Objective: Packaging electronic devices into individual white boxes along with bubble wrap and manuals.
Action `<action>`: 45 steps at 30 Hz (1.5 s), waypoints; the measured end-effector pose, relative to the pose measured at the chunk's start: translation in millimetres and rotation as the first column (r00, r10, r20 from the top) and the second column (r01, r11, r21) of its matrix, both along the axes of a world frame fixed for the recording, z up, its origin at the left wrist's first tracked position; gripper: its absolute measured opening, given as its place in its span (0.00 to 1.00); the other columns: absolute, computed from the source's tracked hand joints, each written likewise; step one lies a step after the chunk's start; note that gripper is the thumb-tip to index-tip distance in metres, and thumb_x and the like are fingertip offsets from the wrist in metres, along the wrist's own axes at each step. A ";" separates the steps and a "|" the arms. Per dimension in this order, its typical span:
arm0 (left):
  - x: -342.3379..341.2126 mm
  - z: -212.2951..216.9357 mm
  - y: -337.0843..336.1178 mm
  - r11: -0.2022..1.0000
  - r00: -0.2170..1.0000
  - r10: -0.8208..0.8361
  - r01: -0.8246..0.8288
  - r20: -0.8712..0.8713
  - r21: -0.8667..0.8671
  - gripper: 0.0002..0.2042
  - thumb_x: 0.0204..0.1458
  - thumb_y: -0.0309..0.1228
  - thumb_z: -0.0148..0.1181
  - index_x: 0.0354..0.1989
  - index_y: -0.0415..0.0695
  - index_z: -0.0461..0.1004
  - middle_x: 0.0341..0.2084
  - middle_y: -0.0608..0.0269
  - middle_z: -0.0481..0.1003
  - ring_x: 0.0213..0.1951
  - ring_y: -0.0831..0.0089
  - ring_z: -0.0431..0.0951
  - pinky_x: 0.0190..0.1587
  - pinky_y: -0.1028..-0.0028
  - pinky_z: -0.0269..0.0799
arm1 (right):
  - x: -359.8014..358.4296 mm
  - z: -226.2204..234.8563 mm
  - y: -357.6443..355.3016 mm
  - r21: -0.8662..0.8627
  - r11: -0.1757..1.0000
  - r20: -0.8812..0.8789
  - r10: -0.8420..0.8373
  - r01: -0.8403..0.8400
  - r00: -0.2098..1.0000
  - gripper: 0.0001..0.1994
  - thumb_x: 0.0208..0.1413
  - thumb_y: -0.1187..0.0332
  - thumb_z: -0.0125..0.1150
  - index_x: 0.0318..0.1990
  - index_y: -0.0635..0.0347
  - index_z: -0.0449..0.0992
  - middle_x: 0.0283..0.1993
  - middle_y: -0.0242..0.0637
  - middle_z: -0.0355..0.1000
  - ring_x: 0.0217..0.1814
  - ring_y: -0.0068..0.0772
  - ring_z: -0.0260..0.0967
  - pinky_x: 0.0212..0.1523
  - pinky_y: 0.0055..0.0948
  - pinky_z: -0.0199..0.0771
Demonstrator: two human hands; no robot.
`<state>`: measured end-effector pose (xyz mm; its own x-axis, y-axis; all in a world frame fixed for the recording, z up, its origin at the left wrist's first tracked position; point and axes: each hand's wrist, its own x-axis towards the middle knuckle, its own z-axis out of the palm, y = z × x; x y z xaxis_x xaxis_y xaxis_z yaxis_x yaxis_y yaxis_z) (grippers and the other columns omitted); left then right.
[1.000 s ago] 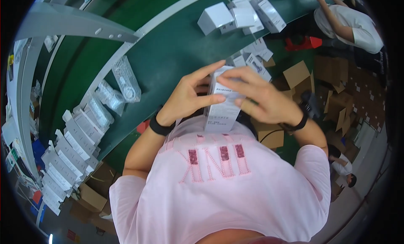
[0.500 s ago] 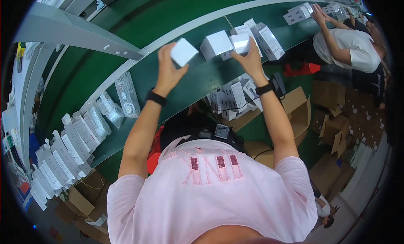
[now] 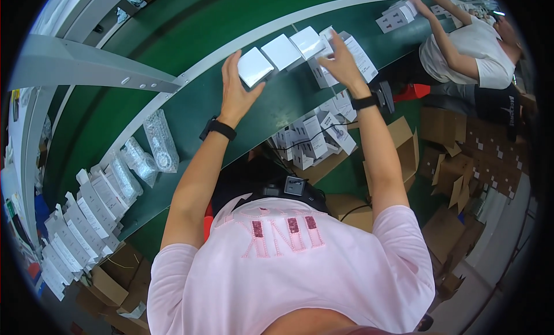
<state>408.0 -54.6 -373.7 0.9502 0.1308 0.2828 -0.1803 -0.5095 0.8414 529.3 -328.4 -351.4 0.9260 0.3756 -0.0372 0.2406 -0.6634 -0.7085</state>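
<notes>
Three white boxes stand in a row on the green bench: a left box (image 3: 255, 67), a middle box (image 3: 281, 52) and a right box (image 3: 307, 42). My left hand (image 3: 236, 98) is curved round the near left side of the left box, its fingers along the far edge and its thumb by the near corner. At the other end of the row is my right hand (image 3: 345, 65), with thumb and fingers apart beside the right box. Whether it touches that box is hard to tell. Printed white boxes (image 3: 355, 55) stand just beyond it.
Bubble-wrapped packs (image 3: 158, 141) and a row of open white cartons (image 3: 86, 219) lie along the bench at left. Below its near edge a carton holds several printed boxes (image 3: 311, 136). A grey metal post (image 3: 98, 69) crosses upper left. A co-worker (image 3: 461, 52) handles boxes at right.
The left box has come down from my left hand's lift into line with the others. The right box has moved left against the middle one, and my right hand's fingers have come off it.
</notes>
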 end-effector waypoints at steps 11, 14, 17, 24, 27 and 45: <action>-46.7 23.4 5.3 0.991 0.989 0.135 -0.136 -0.063 -0.012 0.56 0.37 0.34 0.75 0.70 0.36 0.38 0.67 0.40 0.48 0.68 0.49 0.51 0.67 0.60 0.49 | -23.2 -34.0 -26.9 -0.484 0.781 0.010 -0.448 0.396 0.894 0.36 0.36 0.49 0.70 0.46 0.70 0.66 0.47 0.56 0.70 0.47 0.58 0.72 0.46 0.44 0.73; -71.7 33.8 12.6 0.981 0.975 0.169 -0.180 -0.147 -0.064 0.56 0.39 0.34 0.75 0.70 0.36 0.37 0.67 0.39 0.49 0.68 0.50 0.51 0.67 0.62 0.49 | -61.4 -27.3 -50.3 -0.214 0.869 0.071 -0.442 0.446 0.894 0.34 0.39 0.56 0.69 0.49 0.72 0.64 0.46 0.55 0.70 0.47 0.52 0.72 0.45 0.40 0.72; -91.5 21.3 11.3 0.978 0.952 0.151 -0.182 -0.266 -0.098 0.56 0.40 0.34 0.74 0.70 0.37 0.35 0.67 0.37 0.48 0.68 0.52 0.51 0.67 0.63 0.48 | -71.5 -24.9 -50.4 0.099 0.899 0.043 -0.432 0.427 0.901 0.36 0.38 0.60 0.72 0.51 0.73 0.62 0.43 0.52 0.71 0.43 0.43 0.73 0.43 0.33 0.73; -58.7 -9.0 -15.5 0.939 0.894 0.000 -0.154 -0.449 -0.308 0.55 0.45 0.39 0.72 0.72 0.45 0.31 0.68 0.40 0.48 0.68 0.49 0.51 0.66 0.54 0.49 | -13.2 -76.0 -11.6 0.275 0.857 0.227 -0.499 0.436 0.837 0.34 0.42 0.64 0.74 0.51 0.72 0.61 0.47 0.51 0.69 0.47 0.40 0.70 0.46 0.33 0.71; -42.4 -3.4 -15.5 0.939 0.880 -0.045 -0.123 -0.472 -0.320 0.57 0.43 0.39 0.73 0.71 0.39 0.30 0.67 0.34 0.47 0.68 0.49 0.52 0.66 0.55 0.48 | -14.3 -60.3 -11.2 0.111 0.937 -0.092 -0.324 0.333 0.942 0.38 0.42 0.63 0.73 0.58 0.73 0.59 0.59 0.62 0.60 0.58 0.52 0.65 0.54 0.38 0.68; -87.3 92.9 -89.8 0.746 0.827 -0.515 0.306 -0.223 -0.591 0.60 0.39 0.39 0.76 0.71 0.40 0.30 0.66 0.39 0.50 0.66 0.51 0.56 0.67 0.56 0.49 | -118.0 95.5 -38.1 0.273 0.884 0.479 -0.467 0.380 0.743 0.41 0.34 0.67 0.78 0.57 0.67 0.60 0.53 0.45 0.62 0.55 0.41 0.62 0.55 0.37 0.64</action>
